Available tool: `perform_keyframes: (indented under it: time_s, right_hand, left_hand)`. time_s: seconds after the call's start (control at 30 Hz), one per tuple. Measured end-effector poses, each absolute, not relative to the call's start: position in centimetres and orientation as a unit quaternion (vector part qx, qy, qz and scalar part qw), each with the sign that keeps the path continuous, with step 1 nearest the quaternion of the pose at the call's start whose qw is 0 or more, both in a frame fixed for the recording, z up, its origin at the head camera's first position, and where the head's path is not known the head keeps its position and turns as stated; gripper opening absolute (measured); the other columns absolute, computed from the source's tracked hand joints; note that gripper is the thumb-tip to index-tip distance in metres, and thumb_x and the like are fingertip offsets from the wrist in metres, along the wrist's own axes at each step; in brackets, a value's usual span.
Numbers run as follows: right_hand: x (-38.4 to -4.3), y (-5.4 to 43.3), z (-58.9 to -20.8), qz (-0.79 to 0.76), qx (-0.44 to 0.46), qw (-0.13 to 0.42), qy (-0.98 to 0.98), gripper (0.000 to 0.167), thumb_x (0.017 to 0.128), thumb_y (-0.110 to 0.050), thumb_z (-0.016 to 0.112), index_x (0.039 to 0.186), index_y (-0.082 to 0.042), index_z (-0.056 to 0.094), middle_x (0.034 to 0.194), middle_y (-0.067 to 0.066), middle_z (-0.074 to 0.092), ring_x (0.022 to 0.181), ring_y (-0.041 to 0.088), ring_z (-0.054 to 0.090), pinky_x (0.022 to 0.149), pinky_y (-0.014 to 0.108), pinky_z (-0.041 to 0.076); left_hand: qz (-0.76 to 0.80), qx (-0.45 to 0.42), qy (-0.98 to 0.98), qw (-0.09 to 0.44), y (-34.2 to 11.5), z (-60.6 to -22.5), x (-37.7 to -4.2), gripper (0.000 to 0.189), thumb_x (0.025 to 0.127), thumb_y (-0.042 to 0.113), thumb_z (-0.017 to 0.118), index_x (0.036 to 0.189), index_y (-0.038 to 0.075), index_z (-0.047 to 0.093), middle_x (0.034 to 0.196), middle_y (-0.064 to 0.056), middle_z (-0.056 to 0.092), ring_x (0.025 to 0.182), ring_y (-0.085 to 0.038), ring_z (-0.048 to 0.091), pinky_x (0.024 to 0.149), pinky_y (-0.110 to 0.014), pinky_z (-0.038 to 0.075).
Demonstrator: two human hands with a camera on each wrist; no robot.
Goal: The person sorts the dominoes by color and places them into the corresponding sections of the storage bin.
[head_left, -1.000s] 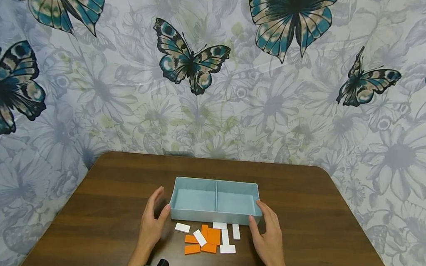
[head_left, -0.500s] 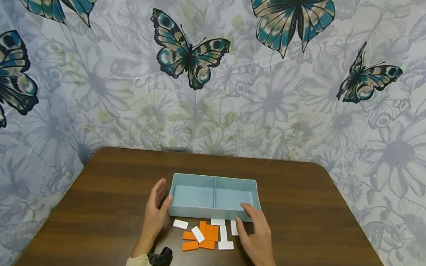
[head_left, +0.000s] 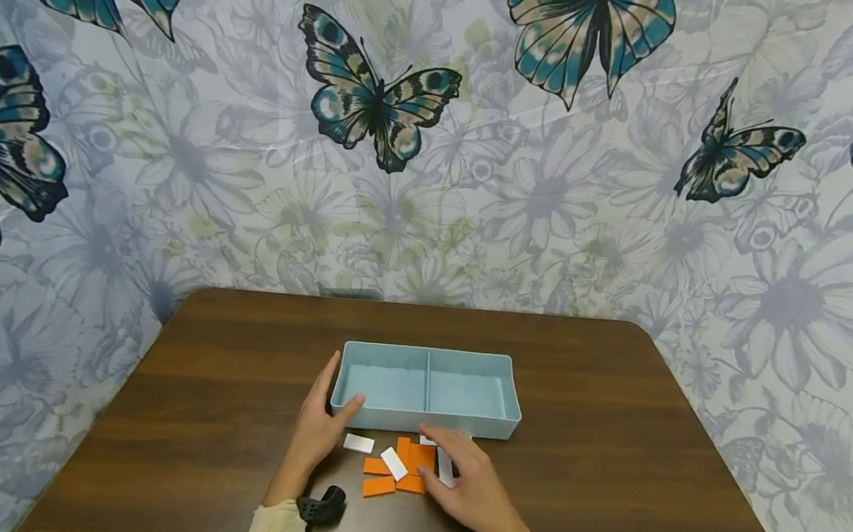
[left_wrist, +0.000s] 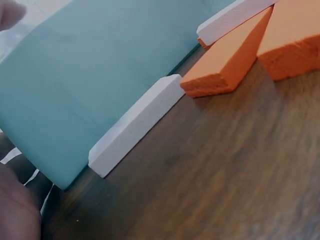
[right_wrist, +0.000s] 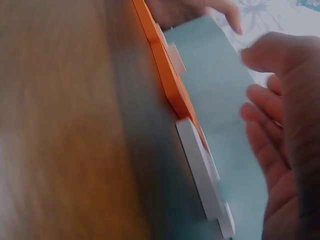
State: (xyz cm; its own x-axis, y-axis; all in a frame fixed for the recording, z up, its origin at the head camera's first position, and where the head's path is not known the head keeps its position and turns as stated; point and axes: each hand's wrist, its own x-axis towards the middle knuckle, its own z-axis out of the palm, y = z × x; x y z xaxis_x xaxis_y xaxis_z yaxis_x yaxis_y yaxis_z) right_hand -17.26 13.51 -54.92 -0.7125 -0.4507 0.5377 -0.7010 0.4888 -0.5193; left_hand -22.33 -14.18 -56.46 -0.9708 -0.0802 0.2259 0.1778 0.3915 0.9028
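A pale blue two-compartment box (head_left: pixel 425 423) stands on the table. At its left front corner is my left hand (head_left: pixel 315 437), fingers extended along the side and thumb at the front rim. In front of the box lies a cluster of orange blocks (head_left: pixel 379 486), with a white block (head_left: pixel 393 463) resting across some of them. Another white block (head_left: pixel 359 444) lies nearer my left hand, close to the front wall. My right hand (head_left: pixel 475 491) hovers over the right part of the cluster, thumb and fingers apart, hiding several white blocks. No block is visibly held in the right wrist view.
The brown wooden table (head_left: pixel 642 483) extends on both sides of the box. Behind it hangs a cloth (head_left: pixel 550 226) printed with butterflies and flowers. A black band device (head_left: pixel 323 505) sits on my left wrist.
My right hand has moved left from the box's right front corner to over the blocks. My left hand has come closer in, its thumb now at the front rim.
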Motion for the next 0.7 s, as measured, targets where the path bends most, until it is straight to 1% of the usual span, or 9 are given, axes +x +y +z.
perform_keyframes:
  time_s: [0.07,0.17,0.37,0.5,0.7]
  right_hand:
    - [-17.2,13.1,-55.0,0.365,0.350,0.147,-0.850,0.057,0.087,-0.014,0.083,0.140,-0.010,0.062,0.133,-0.001,0.068,0.120,0.014,0.064,0.100,0.036,0.055]
    - [-17.1,12.5,-55.0,0.352,0.361,0.127,-0.854,0.057,0.088,-0.017,0.082,0.141,-0.011,0.062,0.134,-0.002,0.068,0.122,0.013,0.062,0.100,0.037,0.054]
    - [-17.1,11.8,-55.1,0.338,0.369,0.097,-0.860,0.058,0.090,-0.018,0.079,0.144,-0.012,0.060,0.138,-0.004,0.065,0.124,0.013,0.061,0.102,0.037,0.053]
    - [-17.2,11.6,-55.1,0.328,0.367,0.075,-0.867,0.057,0.090,-0.020,0.078,0.144,-0.015,0.060,0.140,-0.008,0.062,0.127,0.012,0.059,0.105,0.038,0.051]
    - [-17.4,11.2,-54.9,0.310,0.365,0.061,-0.876,0.058,0.090,-0.022,0.077,0.145,-0.016,0.060,0.141,-0.009,0.061,0.130,0.012,0.056,0.108,0.039,0.049]
  left_hand:
    - [-0.541,-0.029,-0.834,0.105,-14.3,-56.5,-22.3,0.087,0.095,0.037,0.074,0.165,0.020,0.026,0.168,-0.014,0.029,0.152,-0.041,0.032,0.119,-0.067,0.027]
    - [-0.533,-0.028,-0.840,0.098,-14.3,-56.5,-22.3,0.089,0.094,0.039,0.075,0.165,0.023,0.025,0.168,-0.015,0.029,0.151,-0.042,0.033,0.117,-0.069,0.029]
    - [-0.537,-0.034,-0.837,0.099,-14.5,-56.5,-22.3,0.092,0.091,0.039,0.078,0.165,0.022,0.026,0.168,-0.012,0.031,0.151,-0.041,0.034,0.117,-0.069,0.029]
    - [-0.539,-0.036,-0.836,0.094,-14.5,-56.5,-22.3,0.093,0.091,0.040,0.078,0.165,0.023,0.025,0.168,-0.012,0.030,0.151,-0.040,0.033,0.117,-0.069,0.028]
    - [-0.536,-0.039,-0.838,0.092,-14.5,-56.3,-22.3,0.093,0.091,0.041,0.078,0.165,0.024,0.025,0.168,-0.012,0.030,0.151,-0.040,0.033,0.117,-0.069,0.029]
